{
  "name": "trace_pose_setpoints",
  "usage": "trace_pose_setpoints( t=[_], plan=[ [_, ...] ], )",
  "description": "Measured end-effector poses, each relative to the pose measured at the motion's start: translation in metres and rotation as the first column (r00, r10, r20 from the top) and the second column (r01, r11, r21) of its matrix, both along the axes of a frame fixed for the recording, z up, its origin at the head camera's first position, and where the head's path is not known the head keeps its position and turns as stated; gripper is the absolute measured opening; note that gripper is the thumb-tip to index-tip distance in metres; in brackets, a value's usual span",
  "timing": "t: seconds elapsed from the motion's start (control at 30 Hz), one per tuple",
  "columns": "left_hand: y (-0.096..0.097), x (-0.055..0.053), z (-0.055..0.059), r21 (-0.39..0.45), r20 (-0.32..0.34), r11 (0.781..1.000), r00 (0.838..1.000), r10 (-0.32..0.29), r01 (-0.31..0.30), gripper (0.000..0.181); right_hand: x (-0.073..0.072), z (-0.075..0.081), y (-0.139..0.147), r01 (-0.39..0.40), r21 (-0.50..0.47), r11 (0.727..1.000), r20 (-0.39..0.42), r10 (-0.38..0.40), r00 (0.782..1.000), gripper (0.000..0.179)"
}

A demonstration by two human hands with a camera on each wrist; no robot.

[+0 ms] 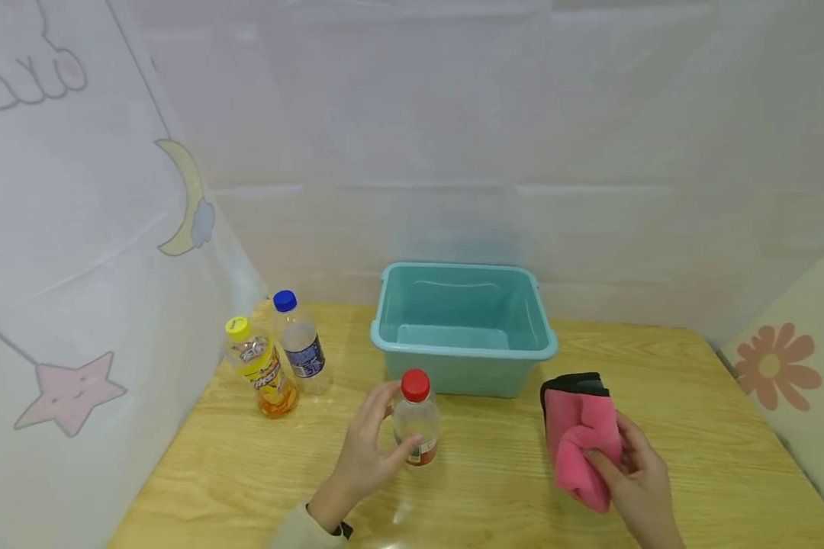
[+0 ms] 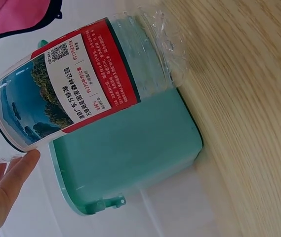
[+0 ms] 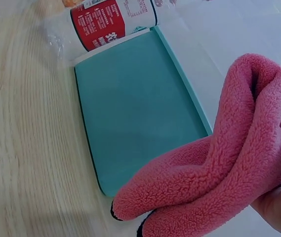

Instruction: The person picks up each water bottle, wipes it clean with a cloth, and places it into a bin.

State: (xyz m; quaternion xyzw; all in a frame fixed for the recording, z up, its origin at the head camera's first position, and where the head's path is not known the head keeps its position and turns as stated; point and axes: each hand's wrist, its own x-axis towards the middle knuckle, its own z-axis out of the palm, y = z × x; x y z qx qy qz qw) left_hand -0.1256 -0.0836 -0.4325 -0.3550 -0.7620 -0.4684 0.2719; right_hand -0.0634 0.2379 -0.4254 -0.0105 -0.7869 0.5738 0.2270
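A clear plastic bottle with a red cap [image 1: 415, 386] and a red-and-white label is upright in front of the turquoise bin [image 1: 463, 374]. My left hand [image 1: 365, 450] holds this bottle [image 2: 61, 89] from its left side, the thumb across its front and the fingers by its shoulder. To the right of the bin, my right hand [image 1: 638, 476] grips a folded pink cloth [image 1: 580, 442] with black edging, above the table. The plush cloth [image 3: 219, 163] hides part of the right fingers in the right wrist view.
On the left of the wooden table [image 1: 494, 473] stand a yellow-capped bottle [image 1: 264, 374] with some orange contents and a blue-capped bottle [image 1: 304, 351]. White printed sheeting [image 1: 453, 137] hangs behind the table and along its sides.
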Motion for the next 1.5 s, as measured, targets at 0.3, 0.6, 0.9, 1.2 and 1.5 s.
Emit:
trace_pose_setpoints(
  t=[0.3, 0.6, 0.9, 1.2, 1.5],
  plan=[
    [0.011, -0.002, -0.005, 0.001, -0.034, 0.999, 0.998, -0.052, 0.052, 0.064, -0.002, 0.006, -0.013, 0.041, -0.028, 0.999, -0.028, -0.042, 0.999, 0.057],
    [0.02, -0.002, -0.004, -0.002, -0.03, 0.997, 0.997, -0.074, 0.074, 0.061, -0.004, 0.014, -0.024, -0.005, -0.1, 0.995, -0.122, -0.007, 0.992, 0.058],
    [0.03, 0.001, -0.004, -0.028, -0.018, 0.995, 0.996, -0.093, 0.092, 0.061, -0.004, 0.017, -0.032, -0.068, -0.14, 0.988, -0.162, 0.044, 0.986, 0.057],
    [0.041, 0.003, -0.004, -0.053, -0.063, 0.992, 0.991, -0.12, 0.117, 0.061, -0.006, 0.013, -0.035, -0.148, -0.131, 0.98, -0.232, 0.114, 0.966, 0.061],
    [0.045, 0.004, -0.005, -0.06, -0.077, 0.994, 0.992, -0.095, 0.091, 0.061, -0.007, 0.012, -0.039, -0.12, -0.065, 0.991, -0.215, 0.104, 0.971, 0.061]
  ],
)
